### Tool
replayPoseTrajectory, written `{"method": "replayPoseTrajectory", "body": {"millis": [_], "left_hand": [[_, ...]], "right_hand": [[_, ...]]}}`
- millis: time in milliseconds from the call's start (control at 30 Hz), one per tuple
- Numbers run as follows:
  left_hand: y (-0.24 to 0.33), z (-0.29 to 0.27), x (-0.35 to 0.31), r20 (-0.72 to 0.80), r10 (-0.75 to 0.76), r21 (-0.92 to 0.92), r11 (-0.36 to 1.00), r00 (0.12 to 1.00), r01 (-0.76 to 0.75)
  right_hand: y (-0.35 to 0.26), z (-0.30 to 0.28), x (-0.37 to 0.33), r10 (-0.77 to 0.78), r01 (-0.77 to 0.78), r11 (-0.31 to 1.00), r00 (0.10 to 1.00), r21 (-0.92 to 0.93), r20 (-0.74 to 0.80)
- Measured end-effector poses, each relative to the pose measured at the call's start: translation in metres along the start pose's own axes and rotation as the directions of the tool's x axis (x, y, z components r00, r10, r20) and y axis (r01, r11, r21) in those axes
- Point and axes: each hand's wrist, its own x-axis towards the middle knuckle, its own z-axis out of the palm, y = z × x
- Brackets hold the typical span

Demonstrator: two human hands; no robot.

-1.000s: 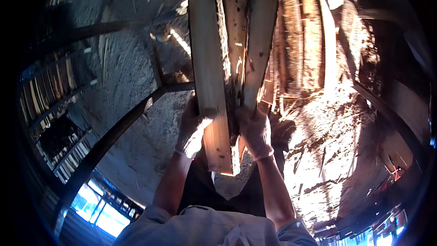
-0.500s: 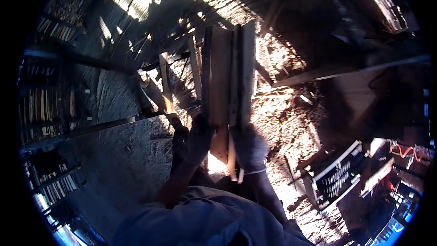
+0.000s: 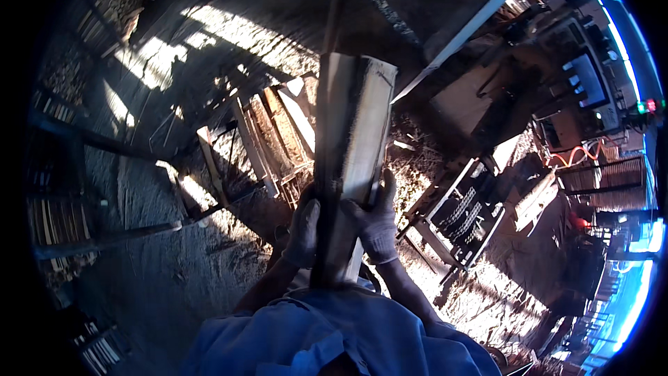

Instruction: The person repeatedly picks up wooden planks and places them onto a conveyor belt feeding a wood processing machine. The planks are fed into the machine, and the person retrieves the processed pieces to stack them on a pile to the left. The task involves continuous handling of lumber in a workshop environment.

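In front of my body I carry a short stack of rough wooden boards (image 3: 369, 132), pointing away from me. Pale sawn wood shows on the right, and a dark, bark-like strip runs down the middle. My left hand (image 3: 304, 228), in a grey glove, is pressed against the boards' left side. On the opposite side my right hand (image 3: 374, 226), also gloved, grips them with its thumb across the top. Fingers under the wood are hidden. How many boards are in the bundle, I cannot tell.
Several loose planks (image 3: 278, 132) lie on a low rack ahead left. A metal frame with dark chains (image 3: 463, 216) stands to the right. Long rails (image 3: 132, 237) cross on the left, near stacked boards (image 3: 59, 226). Wood chips (image 3: 501, 292) cover the sunlit ground at right.
My view has swung to the right, bringing more machinery and stacked wood into sight there. The boards stay between both hands, and my right hand sits higher along them.
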Motion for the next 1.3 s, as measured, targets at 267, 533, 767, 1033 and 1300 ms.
{"method": "replayPoseTrajectory", "body": {"millis": [267,533,767,1033,1300], "left_hand": [[0.066,0.017,-0.011,0.104,0.179,0.724,0.661,0.978,-0.197],[0.097,0.041,-0.023,0.356,0.055,0.743,0.588,0.933,-0.319],[0.062,0.116,-0.012,0.704,-0.185,0.608,0.656,0.686,-0.447],[0.048,0.022,0.024,0.565,-0.155,0.825,0.105,0.811,-0.555],[0.05,-0.171,0.003,0.222,-0.19,0.894,-0.351,0.956,-0.277]], "right_hand": [[-0.015,0.028,-0.012,-0.352,0.371,0.921,0.923,-0.118,0.152],[-0.079,0.029,-0.053,-0.034,-0.072,0.808,0.985,0.585,0.168],[-0.061,-0.05,-0.072,-0.166,0.254,0.794,0.965,0.552,-0.205],[-0.034,-0.23,-0.055,0.088,0.22,0.888,0.782,0.405,-0.617],[-0.007,-0.412,0.07,0.171,0.056,0.931,0.808,0.361,-0.564]]}}
